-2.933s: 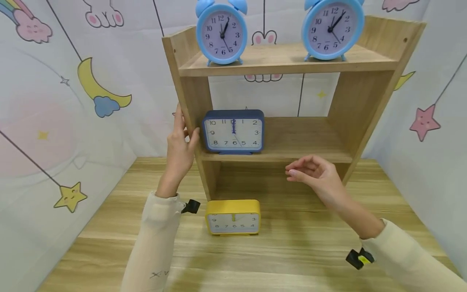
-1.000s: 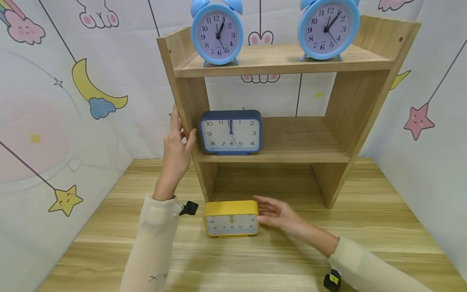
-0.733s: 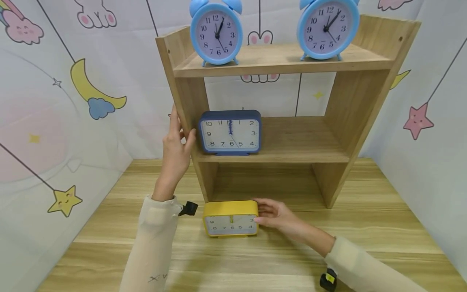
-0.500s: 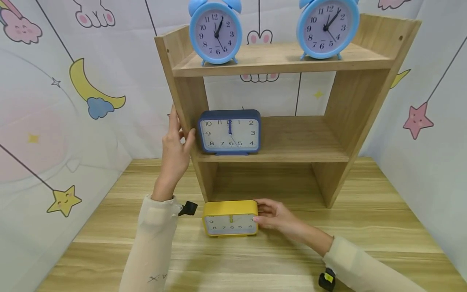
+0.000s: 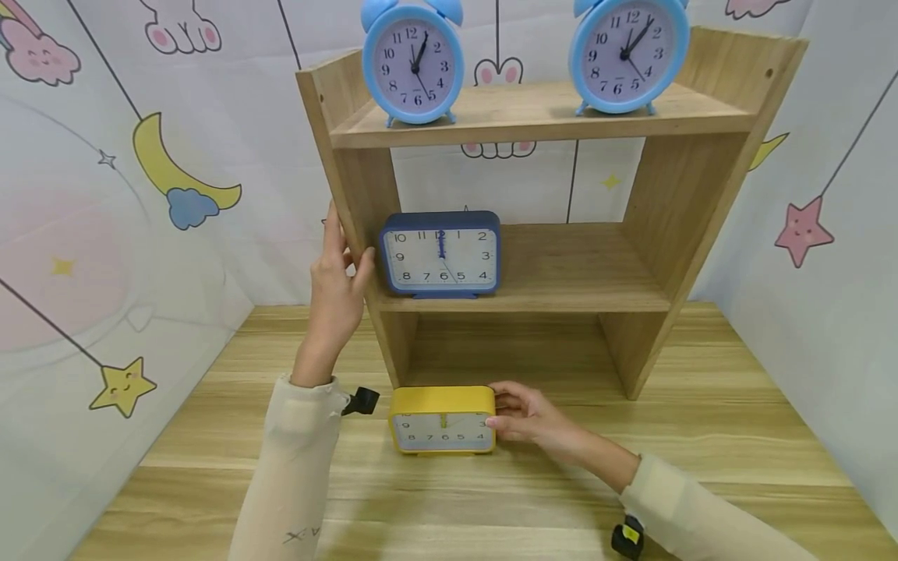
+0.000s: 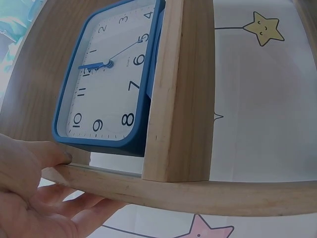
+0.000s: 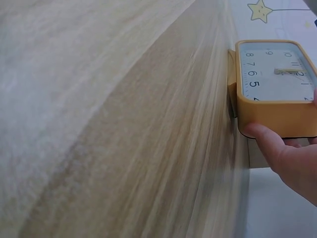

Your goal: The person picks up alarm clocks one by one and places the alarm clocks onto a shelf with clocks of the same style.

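Note:
A yellow desk clock (image 5: 442, 399) stands on the wooden table, in front of the shelf's bottom opening. My right hand (image 5: 531, 421) holds its right end, the thumb over the front edge and the other fingers partly hidden behind; in the right wrist view, fingers press the clock's side (image 7: 277, 116). My left hand (image 5: 337, 288) grips the left upright of the wooden shelf (image 5: 582, 257), thumb on the inner side and fingers outside, as the left wrist view shows. Near that thumb, a dark blue desk clock (image 5: 442, 220) stands at the left of the middle board.
Two light blue twin-bell alarm clocks, one on the left (image 5: 414, 66) and one on the right (image 5: 629, 54), stand on the top board. Behind hangs a white cloth (image 5: 273, 101) with cartoon prints. The wooden table (image 5: 435, 506) extends in front.
My right hand has come down from in front of the middle board to the yellow clock, and its thumb has closed onto the front edge. The left hand stays at the upright.

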`<state>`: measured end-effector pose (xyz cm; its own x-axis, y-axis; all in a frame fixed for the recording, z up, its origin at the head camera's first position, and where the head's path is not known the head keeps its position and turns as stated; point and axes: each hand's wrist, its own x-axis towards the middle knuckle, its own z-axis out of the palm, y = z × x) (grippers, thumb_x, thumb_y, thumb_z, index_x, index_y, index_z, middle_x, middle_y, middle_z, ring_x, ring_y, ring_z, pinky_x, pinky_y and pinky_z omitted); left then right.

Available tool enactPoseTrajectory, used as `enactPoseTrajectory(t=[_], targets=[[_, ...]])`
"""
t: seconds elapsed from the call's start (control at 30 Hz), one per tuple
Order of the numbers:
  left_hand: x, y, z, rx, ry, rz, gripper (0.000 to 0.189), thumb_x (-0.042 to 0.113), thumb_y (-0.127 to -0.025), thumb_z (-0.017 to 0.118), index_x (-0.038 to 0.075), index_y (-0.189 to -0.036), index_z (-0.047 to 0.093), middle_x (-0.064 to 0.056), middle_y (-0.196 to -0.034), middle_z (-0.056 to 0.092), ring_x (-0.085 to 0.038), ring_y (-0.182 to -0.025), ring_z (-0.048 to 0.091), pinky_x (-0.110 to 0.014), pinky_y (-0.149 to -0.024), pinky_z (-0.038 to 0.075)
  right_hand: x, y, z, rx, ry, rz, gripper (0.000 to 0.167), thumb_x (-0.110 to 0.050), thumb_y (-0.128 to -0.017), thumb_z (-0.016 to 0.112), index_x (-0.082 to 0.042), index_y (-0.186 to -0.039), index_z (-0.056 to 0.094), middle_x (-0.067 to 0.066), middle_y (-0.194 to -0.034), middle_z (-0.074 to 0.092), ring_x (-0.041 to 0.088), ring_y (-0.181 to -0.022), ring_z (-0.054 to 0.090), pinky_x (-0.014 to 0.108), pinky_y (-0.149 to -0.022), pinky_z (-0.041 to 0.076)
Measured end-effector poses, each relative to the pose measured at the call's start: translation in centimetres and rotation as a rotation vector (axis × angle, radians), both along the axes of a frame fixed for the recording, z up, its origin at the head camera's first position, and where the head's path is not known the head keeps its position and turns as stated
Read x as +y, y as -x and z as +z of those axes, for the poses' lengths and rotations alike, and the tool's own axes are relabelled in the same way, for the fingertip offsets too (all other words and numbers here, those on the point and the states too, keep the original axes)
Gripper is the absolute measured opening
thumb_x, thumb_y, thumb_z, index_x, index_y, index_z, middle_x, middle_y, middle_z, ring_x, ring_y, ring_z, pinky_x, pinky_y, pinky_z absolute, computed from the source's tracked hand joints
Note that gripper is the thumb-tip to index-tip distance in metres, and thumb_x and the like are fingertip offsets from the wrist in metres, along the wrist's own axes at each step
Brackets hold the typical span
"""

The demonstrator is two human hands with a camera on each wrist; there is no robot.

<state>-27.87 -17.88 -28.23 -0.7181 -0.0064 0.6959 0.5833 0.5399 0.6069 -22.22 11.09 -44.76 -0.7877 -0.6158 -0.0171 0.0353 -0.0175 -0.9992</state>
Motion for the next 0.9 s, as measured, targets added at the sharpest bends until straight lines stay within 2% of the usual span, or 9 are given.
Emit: enactPoseTrajectory(t=[0.33,0.57,0.9], targets=[[-0.06,-0.15,0.06,-0.009,0.009,0.011,0.075,0.002,-0.102,0.051,0.020,-0.162,0.009,-0.020,-0.151,0.042,-0.040,-0.120,0.057,-0.052,-0.085,0.056,-0.03,0.26,-0.21,0.036,0.004,0.010,0.051,-0.012,-0.099,0.065,0.005,-0.141,0.043,0.019,-0.124,0.058,0.031,-0.110,0.060,0.051,-0.092,0.054],[-0.01,-0.33,0.10,-0.032,0.012,0.018,0.076,0.004,-0.102,0.051,0.022,-0.162,0.008,-0.019,-0.152,0.042,-0.043,-0.118,0.058,-0.052,-0.085,0.056,0.09,0.45,0.03,-0.021,0.006,0.012,0.054,-0.014,-0.097,0.067,0.005,-0.141,0.042,0.019,-0.121,0.059,0.030,-0.108,0.062,0.046,-0.087,0.057],[0.07,-0.31,0.16,-0.029,0.003,0.005,0.076,0.003,-0.102,0.051,0.024,-0.162,0.008,-0.018,-0.153,0.039,-0.041,-0.121,0.057,-0.052,-0.085,0.056,0.46,0.37,0.27,-0.048,0.014,0.013,0.052,-0.013,-0.098,0.066,0.007,-0.140,0.042,0.021,-0.119,0.061,0.032,-0.106,0.063,0.048,-0.086,0.058]])
